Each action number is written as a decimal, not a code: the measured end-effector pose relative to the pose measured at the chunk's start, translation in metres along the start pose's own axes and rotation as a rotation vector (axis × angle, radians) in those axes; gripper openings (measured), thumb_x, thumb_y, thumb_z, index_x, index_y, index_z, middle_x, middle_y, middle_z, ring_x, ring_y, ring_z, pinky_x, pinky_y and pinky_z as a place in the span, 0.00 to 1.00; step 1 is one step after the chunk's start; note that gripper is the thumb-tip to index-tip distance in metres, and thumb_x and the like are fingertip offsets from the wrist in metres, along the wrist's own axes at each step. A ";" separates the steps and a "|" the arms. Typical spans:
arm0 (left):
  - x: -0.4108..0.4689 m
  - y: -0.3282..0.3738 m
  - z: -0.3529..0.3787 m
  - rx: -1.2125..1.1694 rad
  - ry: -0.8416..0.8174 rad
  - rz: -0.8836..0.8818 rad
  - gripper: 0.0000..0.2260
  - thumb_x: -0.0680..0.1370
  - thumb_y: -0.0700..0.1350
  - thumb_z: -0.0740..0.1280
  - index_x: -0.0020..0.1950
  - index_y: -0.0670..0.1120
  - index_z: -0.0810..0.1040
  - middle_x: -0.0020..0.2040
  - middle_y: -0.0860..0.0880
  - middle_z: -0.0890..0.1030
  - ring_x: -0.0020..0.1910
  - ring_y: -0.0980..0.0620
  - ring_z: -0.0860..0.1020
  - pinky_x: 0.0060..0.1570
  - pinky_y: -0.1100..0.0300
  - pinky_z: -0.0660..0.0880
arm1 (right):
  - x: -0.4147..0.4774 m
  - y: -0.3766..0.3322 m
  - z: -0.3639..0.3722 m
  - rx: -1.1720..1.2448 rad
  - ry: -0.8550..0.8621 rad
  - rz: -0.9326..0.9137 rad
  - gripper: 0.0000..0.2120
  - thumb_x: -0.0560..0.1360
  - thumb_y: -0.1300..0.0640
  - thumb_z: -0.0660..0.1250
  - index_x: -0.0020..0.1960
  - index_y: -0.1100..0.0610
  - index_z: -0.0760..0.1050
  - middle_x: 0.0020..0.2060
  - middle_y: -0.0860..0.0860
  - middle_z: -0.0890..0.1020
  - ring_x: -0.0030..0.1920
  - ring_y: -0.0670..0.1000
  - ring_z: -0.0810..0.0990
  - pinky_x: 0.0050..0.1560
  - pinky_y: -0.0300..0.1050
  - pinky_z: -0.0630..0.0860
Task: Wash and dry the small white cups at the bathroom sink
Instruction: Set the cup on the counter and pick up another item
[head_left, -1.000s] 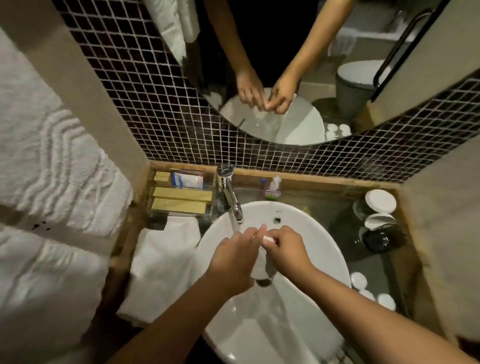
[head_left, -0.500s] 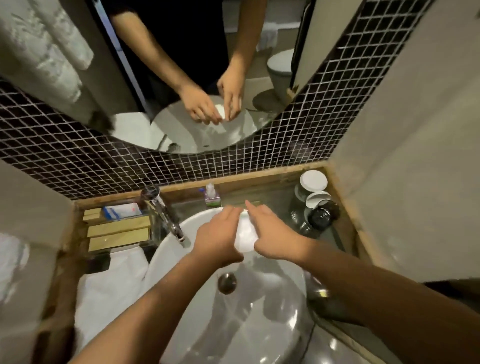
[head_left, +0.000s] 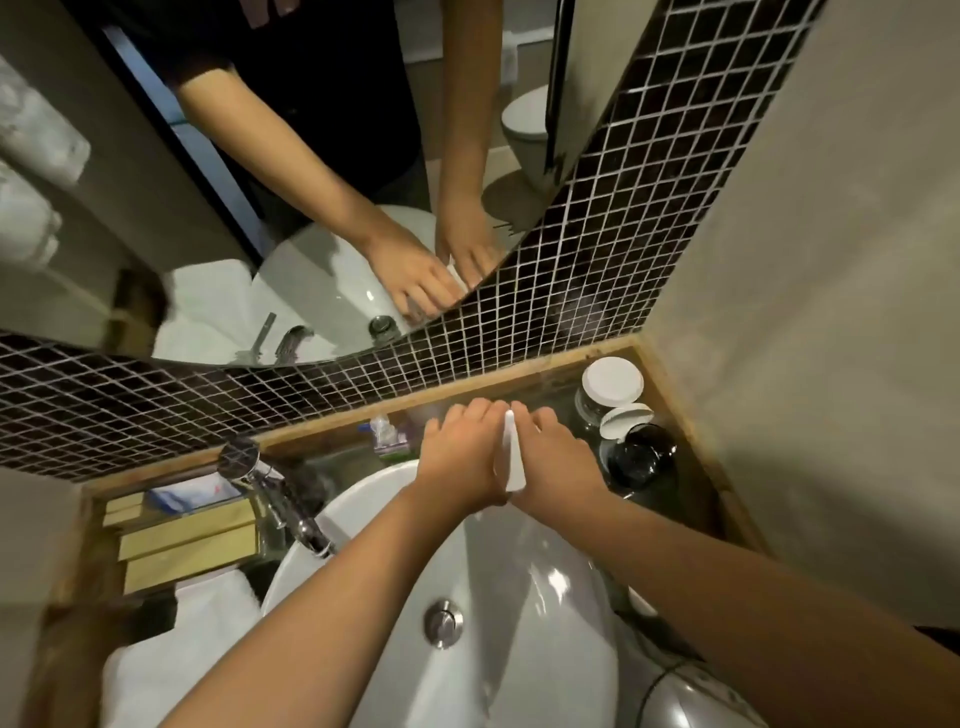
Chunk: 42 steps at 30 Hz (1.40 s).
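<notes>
While pressed together, left hand (head_left: 457, 457) and right hand (head_left: 558, 462) sandwich white cup (head_left: 511, 457).

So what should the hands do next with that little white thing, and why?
Probably set it down on the counter near the jars. The left hand and right hand press the small white cup between them, beyond the sink rim and away from the tap, so rinsing looks finished.
</notes>
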<state>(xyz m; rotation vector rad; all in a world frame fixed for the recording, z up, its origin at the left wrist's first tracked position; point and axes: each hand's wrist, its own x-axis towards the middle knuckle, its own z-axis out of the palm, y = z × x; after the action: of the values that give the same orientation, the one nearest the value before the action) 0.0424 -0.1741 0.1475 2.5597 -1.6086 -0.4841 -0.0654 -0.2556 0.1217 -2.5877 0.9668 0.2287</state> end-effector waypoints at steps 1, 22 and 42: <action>0.007 0.001 0.003 0.003 -0.011 0.005 0.45 0.60 0.58 0.80 0.73 0.54 0.63 0.67 0.52 0.70 0.65 0.47 0.70 0.61 0.45 0.70 | 0.006 0.005 0.001 -0.017 0.004 0.009 0.53 0.62 0.40 0.80 0.76 0.52 0.54 0.64 0.55 0.72 0.61 0.59 0.78 0.56 0.58 0.78; 0.116 0.002 0.088 0.055 -0.257 -0.005 0.24 0.71 0.57 0.68 0.65 0.51 0.72 0.62 0.47 0.74 0.61 0.45 0.73 0.60 0.51 0.72 | 0.098 0.049 0.025 -0.081 -0.399 0.285 0.14 0.77 0.55 0.70 0.62 0.55 0.77 0.62 0.54 0.80 0.63 0.58 0.79 0.59 0.53 0.77; 0.085 0.016 0.085 0.149 -0.252 -0.111 0.39 0.69 0.61 0.73 0.76 0.52 0.61 0.70 0.45 0.70 0.66 0.43 0.71 0.63 0.46 0.68 | 0.058 0.061 0.026 -0.011 -0.246 0.169 0.35 0.75 0.52 0.73 0.76 0.50 0.60 0.70 0.60 0.66 0.64 0.60 0.75 0.63 0.55 0.77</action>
<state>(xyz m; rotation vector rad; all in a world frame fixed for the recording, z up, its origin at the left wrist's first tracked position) 0.0366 -0.2489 0.0516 2.8066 -1.6404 -0.7508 -0.0627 -0.3229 0.0650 -2.4157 1.0921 0.5827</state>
